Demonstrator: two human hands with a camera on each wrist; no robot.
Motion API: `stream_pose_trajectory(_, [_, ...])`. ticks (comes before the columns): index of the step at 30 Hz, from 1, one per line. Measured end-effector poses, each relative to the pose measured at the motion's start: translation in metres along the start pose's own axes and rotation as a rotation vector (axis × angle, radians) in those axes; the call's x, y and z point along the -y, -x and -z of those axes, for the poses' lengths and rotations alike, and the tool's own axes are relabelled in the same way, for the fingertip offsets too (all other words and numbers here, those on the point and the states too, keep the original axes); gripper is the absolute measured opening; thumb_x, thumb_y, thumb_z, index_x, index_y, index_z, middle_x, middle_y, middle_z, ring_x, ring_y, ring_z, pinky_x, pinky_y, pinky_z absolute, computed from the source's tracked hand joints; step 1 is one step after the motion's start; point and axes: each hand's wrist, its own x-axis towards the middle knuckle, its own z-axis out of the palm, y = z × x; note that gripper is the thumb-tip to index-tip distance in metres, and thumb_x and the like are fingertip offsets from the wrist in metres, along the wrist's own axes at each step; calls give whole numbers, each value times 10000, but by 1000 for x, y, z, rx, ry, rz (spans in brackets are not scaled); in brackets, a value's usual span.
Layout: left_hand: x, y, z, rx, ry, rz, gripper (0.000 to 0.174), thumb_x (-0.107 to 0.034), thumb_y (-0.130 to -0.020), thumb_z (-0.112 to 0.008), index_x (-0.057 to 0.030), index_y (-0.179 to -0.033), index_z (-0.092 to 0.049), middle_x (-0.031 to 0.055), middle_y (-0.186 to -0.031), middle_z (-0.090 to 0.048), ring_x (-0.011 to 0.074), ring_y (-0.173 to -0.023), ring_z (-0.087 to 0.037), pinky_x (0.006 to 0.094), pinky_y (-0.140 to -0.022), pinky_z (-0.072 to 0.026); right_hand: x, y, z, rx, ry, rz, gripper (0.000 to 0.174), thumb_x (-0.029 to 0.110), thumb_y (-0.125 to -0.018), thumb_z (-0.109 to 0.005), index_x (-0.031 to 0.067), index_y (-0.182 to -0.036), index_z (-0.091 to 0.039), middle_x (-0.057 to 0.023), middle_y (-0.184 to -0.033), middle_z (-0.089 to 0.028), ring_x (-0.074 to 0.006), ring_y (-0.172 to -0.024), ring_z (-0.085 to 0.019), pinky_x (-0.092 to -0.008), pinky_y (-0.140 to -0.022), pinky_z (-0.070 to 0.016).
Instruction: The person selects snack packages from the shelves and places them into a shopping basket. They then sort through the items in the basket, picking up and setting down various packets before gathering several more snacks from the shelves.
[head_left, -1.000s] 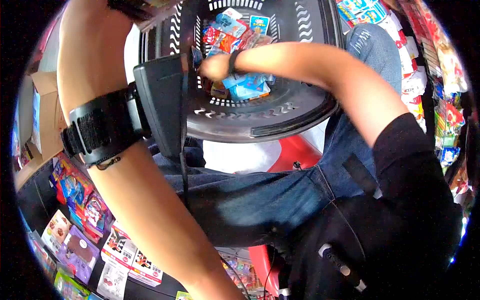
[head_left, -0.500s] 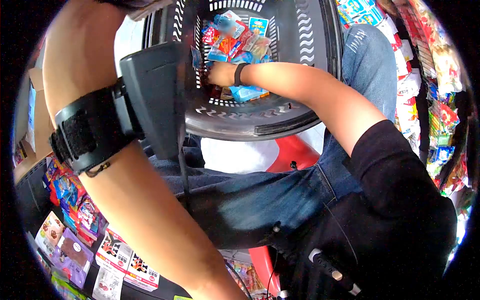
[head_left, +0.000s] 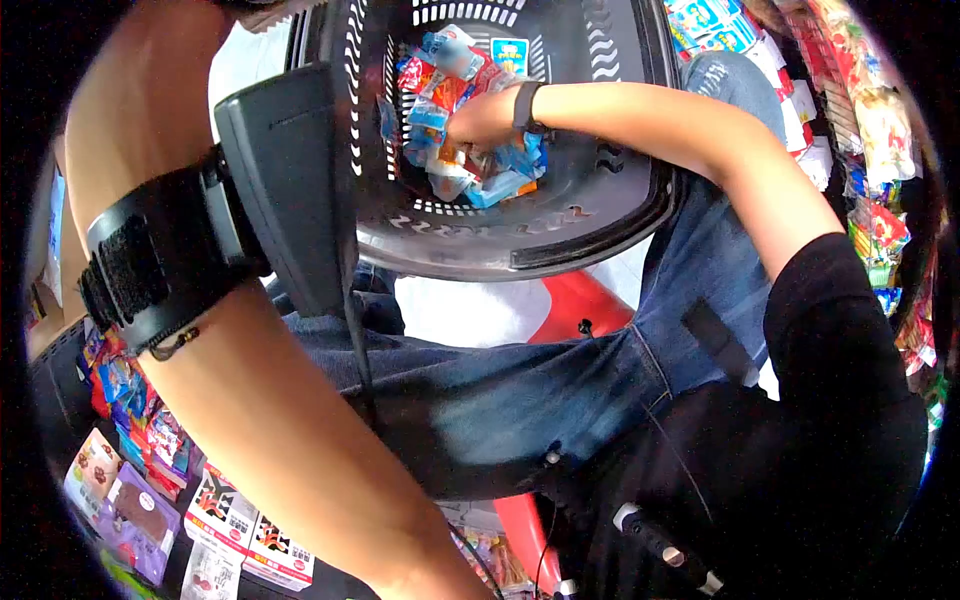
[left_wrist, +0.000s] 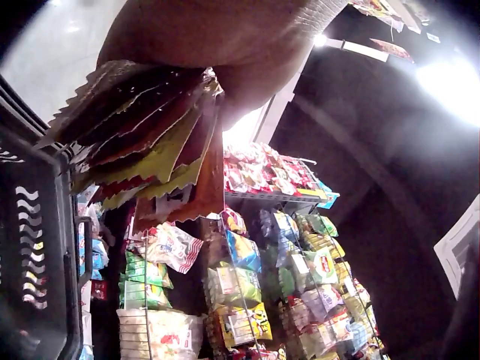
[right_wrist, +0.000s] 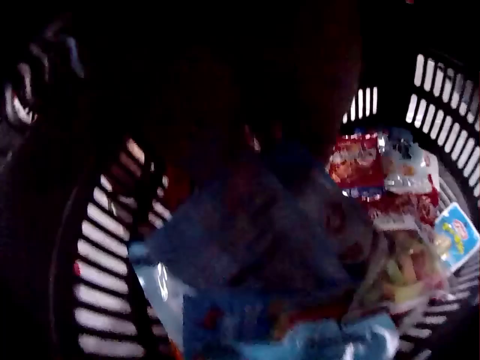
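My left hand (left_wrist: 217, 45) grips a fanned bunch of snack packets (left_wrist: 161, 150) with serrated edges, some brown and some yellow-green. In the head view that hand is almost wholly cut off at the top left, beyond the wrist. My right hand (head_left: 487, 122) is down inside a black shopping basket (head_left: 590, 225), its fingers among loose snack packets (head_left: 450, 55). Beneath it in the right wrist view lies a bluish packet (right_wrist: 247, 225), in deep shadow; I cannot tell whether the fingers pinch it. Red packets (right_wrist: 356, 161) and a light-blue card-like pack (right_wrist: 457, 236) lie beside it.
The basket stands between my knees, above a red surface (head_left: 590, 310). Racks of bagged snacks (left_wrist: 240, 285) rise beside it. At the lower left, a shelf carries white boxes (head_left: 220, 510) and a purple pack (head_left: 140, 520). A black wrist device (head_left: 285, 190) covers part of the head view.
My right hand has moved from the basket's left side to the right, over the middle of the packets. Packets at the near left now show. The left arm has shifted slightly left.
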Motion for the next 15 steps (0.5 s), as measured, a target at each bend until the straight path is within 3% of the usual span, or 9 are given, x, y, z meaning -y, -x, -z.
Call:
stream_pose_trajectory(1, [0,-1,1,-3,2,-2,265,-140,-901,-493,12,-1108,-558,109,-1013,-626,203,-883,-619,331,-783,-507,4,3,17,112,-52,-33,244,185,-811,-651,-18,-945,-631,-168,-765,-642,-321,-746,-625,-427,-634,-475])
stream_pose_trajectory(4, [0,0,2,-10,10,-1,261,-135,-904,-492,9,-1110,-559,106,-1018,-626,200,-889,-618,330,-789,-506,-2,-6,38,155,-324,27,228,182,-853,-630,11,-1003,-633,-114,-784,-659,-201,-697,-580,-371,-628,-463])
stream_pose_trajectory(7, [-1,0,4,-14,4,-9,257,-131,-906,-491,7,-1112,-561,103,-1023,-626,197,-895,-617,329,-794,-504,-11,-13,35,42,-361,-26,234,164,-842,-624,19,-1026,-630,-117,-806,-668,-195,-703,-583,-365,-635,-467])
stream_pose_trajectory(9, [-1,1,6,-18,5,-8,254,-128,-908,-491,5,-1113,-562,101,-1026,-626,196,-899,-616,328,-798,-502,4,-9,46,307,-143,-148,273,75,-779,-622,30,-1047,-637,-117,-858,-692,-240,-782,-651,-379,-650,-499])
stream_pose_trajectory(11, [-3,-1,7,-23,10,-8,252,-125,-910,-490,3,-1114,-563,99,-1029,-626,194,-904,-616,327,-802,-501,15,-12,41,413,-169,-222,280,57,-753,-619,29,-1030,-647,-134,-871,-692,-290,-809,-666,-413,-655,-510])
stream_pose_trajectory(12, [-2,0,7,-22,3,-10,251,-124,-911,-490,2,-1115,-563,98,-1031,-626,193,-906,-615,327,-804,-500,11,-22,19,156,115,-77,262,73,-728,-632,18,-982,-661,-140,-835,-688,-329,-779,-665,-443,-655,-520])
stream_pose_trajectory(13, [-2,0,8,-23,4,-15,249,-122,-912,-489,1,-1116,-564,97,-1033,-626,192,-908,-615,326,-805,-500,14,-19,11,-75,92,55,209,91,-726,-622,27,-917,-679,-140,-893,-682,-321,-868,-654,-434,-722,-528])
stream_pose_trajectory(15, [-3,-1,8,-25,3,-16,247,-119,-913,-489,-1,-1117,-565,95,-1036,-626,190,-912,-614,326,-809,-498,18,-32,-3,-566,340,262,152,116,-748,-587,53,-845,-685,-126,-985,-666,-287,-950,-626,-403,-793,-520])
